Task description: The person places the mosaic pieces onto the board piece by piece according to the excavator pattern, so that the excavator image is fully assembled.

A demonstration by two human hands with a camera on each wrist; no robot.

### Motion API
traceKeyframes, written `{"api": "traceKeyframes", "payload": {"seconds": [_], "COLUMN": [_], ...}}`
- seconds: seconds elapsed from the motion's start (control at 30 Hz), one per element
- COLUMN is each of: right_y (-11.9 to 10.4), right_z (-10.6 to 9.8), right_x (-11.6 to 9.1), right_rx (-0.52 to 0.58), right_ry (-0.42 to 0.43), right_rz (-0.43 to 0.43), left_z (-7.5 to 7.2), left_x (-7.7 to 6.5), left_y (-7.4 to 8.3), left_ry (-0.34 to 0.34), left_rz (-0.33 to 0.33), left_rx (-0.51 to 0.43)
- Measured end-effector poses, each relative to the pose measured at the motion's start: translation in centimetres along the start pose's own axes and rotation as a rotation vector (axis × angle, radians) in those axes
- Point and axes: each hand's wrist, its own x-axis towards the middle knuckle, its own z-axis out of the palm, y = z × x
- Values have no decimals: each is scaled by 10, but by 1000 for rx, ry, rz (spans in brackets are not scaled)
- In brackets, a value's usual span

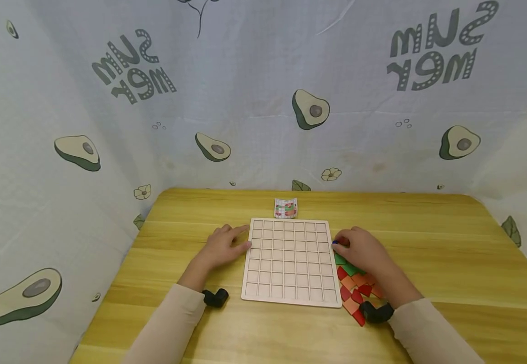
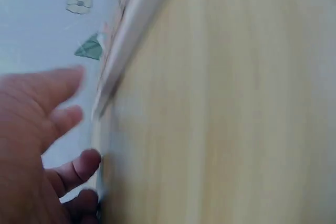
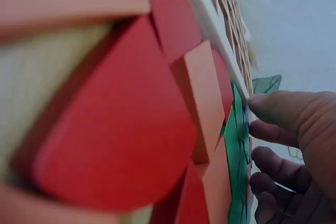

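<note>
While the right hand [image 1: 360, 248] reaches in beside the right edge of the grid board [image 1: 289, 254], its thumb and fingers bend towards a small blue piece [image 1: 335, 242]; I cannot tell whether that piece is pinched or only touched. The left hand [image 1: 221, 247] lies at the opposite edge, fingers loosely extended and gripping nothing, thumb pointing at the rim, with contact unclear. The board sits mid-table [image 1: 200, 203], its visible squares unfilled, and a small printed card [image 1: 286, 208] stands just behind it.

Crowding looks like the main hazard. Green pieces [image 1: 340, 259] lie right by the right hand, and red and orange pieces, among them a rounded red piece [image 3: 115, 129], overlap along the board's near right side. Fingers closing on the blue piece could catch a green neighbour too, or flick the blue one away, since it is small and close to the rim. The black wrist mount [image 1: 376, 313] hangs over the pile in the head view, so a low sweep of the forearm might scatter pieces or tip one under the board. A knock on the rim could also slide the board, as the left hand does not appear to brace it firmly.
</note>
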Motion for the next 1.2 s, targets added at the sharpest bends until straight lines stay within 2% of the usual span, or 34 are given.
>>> {"api": "traceKeyframes", "payload": {"seconds": [0.23, 0.47, 0.6, 0.77, 0.87, 1.03, 1.2], "right_y": [3, 7, 9, 12, 16, 22, 27], "right_z": [2, -2, -3, -4, -6, -11, -18], "right_x": [4, 4, 7, 8, 8, 8, 8], "right_rx": [61, 86, 43, -33, -48, 14, 91], "right_ry": [-11, -48, -32, 10, 16, -7, -85], "right_rz": [27, -15, 8, 92, 111, 59, -36], "left_z": [12, 23, 24, 26, 26, 26, 27], "left_x": [-1, -4, -4, -4, -4, -5, -5], "left_y": [4, -2, -3, -3, -3, -3, -2], "left_ry": [52, 117, 138, 158, 164, 173, 176], "left_rz": [-9, 4, 7, 14, 15, 15, 18], "left_rx": [28, 12, 5, 17, 20, 14, 10]}}
